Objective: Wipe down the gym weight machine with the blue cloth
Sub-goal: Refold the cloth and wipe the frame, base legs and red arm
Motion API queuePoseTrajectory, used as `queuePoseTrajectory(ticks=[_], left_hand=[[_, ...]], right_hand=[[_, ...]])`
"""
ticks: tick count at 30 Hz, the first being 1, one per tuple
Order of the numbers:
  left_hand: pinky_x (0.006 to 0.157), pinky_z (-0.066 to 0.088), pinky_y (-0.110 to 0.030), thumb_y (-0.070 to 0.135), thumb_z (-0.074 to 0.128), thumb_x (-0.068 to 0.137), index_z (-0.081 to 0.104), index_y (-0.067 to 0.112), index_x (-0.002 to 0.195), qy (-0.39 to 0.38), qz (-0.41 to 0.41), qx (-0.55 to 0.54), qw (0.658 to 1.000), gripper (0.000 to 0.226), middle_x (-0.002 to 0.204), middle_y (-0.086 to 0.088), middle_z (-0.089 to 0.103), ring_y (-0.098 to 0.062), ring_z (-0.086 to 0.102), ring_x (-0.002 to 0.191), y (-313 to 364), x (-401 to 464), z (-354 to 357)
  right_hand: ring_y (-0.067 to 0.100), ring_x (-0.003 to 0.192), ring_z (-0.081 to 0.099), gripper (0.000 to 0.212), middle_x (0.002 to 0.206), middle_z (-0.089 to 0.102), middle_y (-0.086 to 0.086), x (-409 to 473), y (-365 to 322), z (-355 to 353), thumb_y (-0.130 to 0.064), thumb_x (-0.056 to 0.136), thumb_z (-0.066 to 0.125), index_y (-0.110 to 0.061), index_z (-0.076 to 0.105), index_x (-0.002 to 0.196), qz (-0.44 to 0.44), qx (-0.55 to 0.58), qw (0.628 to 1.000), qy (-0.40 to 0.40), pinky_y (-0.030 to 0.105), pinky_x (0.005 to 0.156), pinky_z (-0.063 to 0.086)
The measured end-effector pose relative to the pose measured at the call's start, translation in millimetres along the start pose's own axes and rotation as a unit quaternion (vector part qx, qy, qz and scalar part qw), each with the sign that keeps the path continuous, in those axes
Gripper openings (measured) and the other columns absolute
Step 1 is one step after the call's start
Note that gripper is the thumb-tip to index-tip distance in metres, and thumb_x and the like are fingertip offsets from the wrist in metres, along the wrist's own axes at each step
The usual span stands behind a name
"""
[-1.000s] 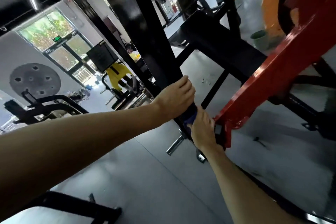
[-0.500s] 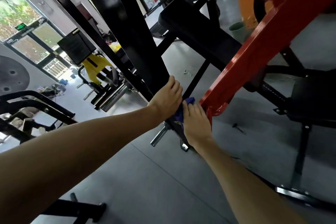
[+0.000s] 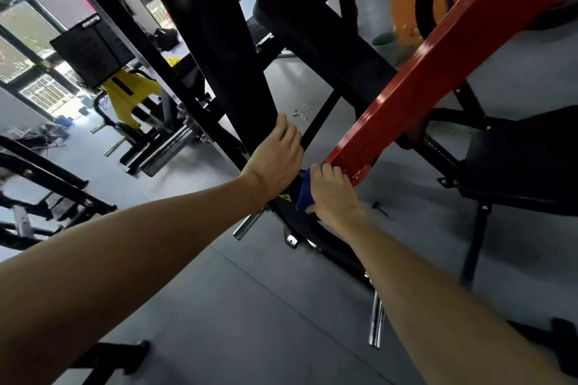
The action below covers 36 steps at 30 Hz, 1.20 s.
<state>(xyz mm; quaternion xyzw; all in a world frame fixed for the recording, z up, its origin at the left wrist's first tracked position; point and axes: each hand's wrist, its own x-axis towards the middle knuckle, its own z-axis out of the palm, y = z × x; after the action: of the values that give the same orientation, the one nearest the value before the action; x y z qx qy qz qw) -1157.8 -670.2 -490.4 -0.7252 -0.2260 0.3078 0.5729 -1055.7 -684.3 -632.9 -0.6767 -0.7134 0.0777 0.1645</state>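
Observation:
The gym weight machine has a thick black upright post (image 3: 215, 50) and a red lever arm (image 3: 403, 112) slanting down from the upper right. My left hand (image 3: 276, 156) grips the lower part of the black post. My right hand (image 3: 331, 194) holds the bunched blue cloth (image 3: 305, 194) against the black frame just below the red arm's lower end. Most of the cloth is hidden under my fingers. A yellow warning sticker (image 3: 284, 197) shows on the frame beside the cloth.
A black padded seat (image 3: 525, 159) stands at the right. Chrome weight pegs (image 3: 376, 319) stick out low on the frame. A yellow machine (image 3: 131, 94) and other black equipment (image 3: 40, 184) stand at the left on the grey floor (image 3: 250, 306). A green bucket (image 3: 386, 45) sits behind.
Both hands have slid down the black post together. The right hand with the cloth now sits at the red arm's lower tip, with more of the cloth showing.

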Motion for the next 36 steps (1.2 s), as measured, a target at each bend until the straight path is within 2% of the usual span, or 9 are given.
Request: queuePoseTrajectory(ticks=[10,15,20,22,24,27,29,31,36], left_hand=[[0.119,0.02,-0.061,0.032,0.056,0.099,0.052,-0.002,0.136,0.007,-0.023,-0.017,1.0,0.05,0.138,-0.026,0.048,-0.046,0.041,0.132,3,1,4],[0.118,0.021,-0.059,0.036,0.055,0.1,0.051,0.003,0.141,0.017,0.007,-0.046,0.999,0.053,0.147,-0.025,0.045,-0.043,0.04,0.136,-4,-3,9],[0.102,0.042,-0.039,0.022,0.056,0.098,0.059,0.011,0.128,0.048,0.022,-0.246,0.968,0.032,0.129,-0.01,0.055,-0.028,0.051,0.119,-12,-10,-5],[0.095,0.046,-0.039,0.018,0.055,0.098,0.052,0.006,0.131,0.02,-0.04,-0.52,0.853,0.035,0.13,-0.014,0.055,-0.031,0.053,0.12,-17,-14,-20],[0.09,0.05,-0.042,0.03,0.052,0.102,0.051,0.001,0.128,-0.019,-0.13,-0.776,0.617,0.039,0.123,-0.018,0.061,-0.034,0.06,0.112,-24,-9,-33],[0.076,0.056,-0.033,0.064,0.046,0.098,0.068,0.003,0.101,-0.038,-0.14,-0.917,0.371,0.065,0.097,-0.014,0.072,-0.022,0.07,0.083,-44,-10,-58],[0.06,0.05,-0.024,0.069,0.053,0.093,0.07,0.009,0.085,-0.062,-0.076,-0.96,0.261,0.063,0.079,-0.006,0.069,-0.011,0.065,0.061,-58,-15,-76],[0.065,0.052,-0.026,0.074,0.062,0.084,0.071,0.007,0.09,-0.039,0.007,-0.966,0.255,0.068,0.084,-0.009,0.071,-0.013,0.065,0.066,-75,-19,-90],[0.096,0.053,-0.052,0.055,0.069,0.091,0.067,-0.003,0.115,0.112,0.04,-0.943,0.31,0.063,0.113,-0.025,0.068,-0.036,0.068,0.101,-139,-18,-125]], right_hand=[[0.032,0.127,0.045,0.096,0.141,0.042,0.021,-20,-8,-6,-0.024,0.077,0.082,0.006,0.024,0.147,0.036,-0.09,0.995,-0.006,0.038,0.11,0.037],[0.031,0.129,0.044,0.053,0.14,0.042,0.017,-25,18,-48,-0.001,0.094,0.058,0.005,0.032,0.139,0.036,-0.048,0.993,-0.098,0.032,0.103,0.035],[0.035,0.121,0.05,0.055,0.132,0.046,0.02,-52,36,-88,0.012,0.087,0.056,0.003,0.035,0.136,0.099,0.048,0.991,-0.079,0.039,0.093,0.042],[0.04,0.126,0.046,0.064,0.136,0.043,0.022,-61,29,-108,-0.001,0.086,0.066,0.002,0.032,0.14,0.107,0.122,0.985,-0.059,0.049,0.101,0.041],[0.04,0.135,0.038,0.079,0.145,0.037,0.023,-67,25,-126,-0.014,0.09,0.07,0.001,0.021,0.15,0.12,0.167,0.978,-0.021,0.054,0.109,0.035],[0.028,0.132,0.045,0.081,0.147,0.039,0.015,-74,17,-158,-0.015,0.093,0.069,0.0,0.017,0.154,0.166,0.209,0.962,0.048,0.04,0.108,0.042],[0.018,0.103,0.065,0.052,0.132,0.054,0.014,-78,6,-191,-0.023,0.102,0.056,-0.002,0.037,0.145,0.194,0.239,0.946,0.101,0.026,0.08,0.055],[0.015,0.089,0.07,0.045,0.124,0.06,0.018,-82,2,-223,-0.037,0.104,0.049,-0.004,0.046,0.134,0.194,0.233,0.944,0.129,0.027,0.065,0.057],[0.016,0.132,0.048,0.089,0.145,0.048,0.003,-119,-13,-318,-0.019,0.076,0.086,-0.013,0.034,0.148,0.103,0.184,0.967,0.141,0.03,0.109,0.043]])
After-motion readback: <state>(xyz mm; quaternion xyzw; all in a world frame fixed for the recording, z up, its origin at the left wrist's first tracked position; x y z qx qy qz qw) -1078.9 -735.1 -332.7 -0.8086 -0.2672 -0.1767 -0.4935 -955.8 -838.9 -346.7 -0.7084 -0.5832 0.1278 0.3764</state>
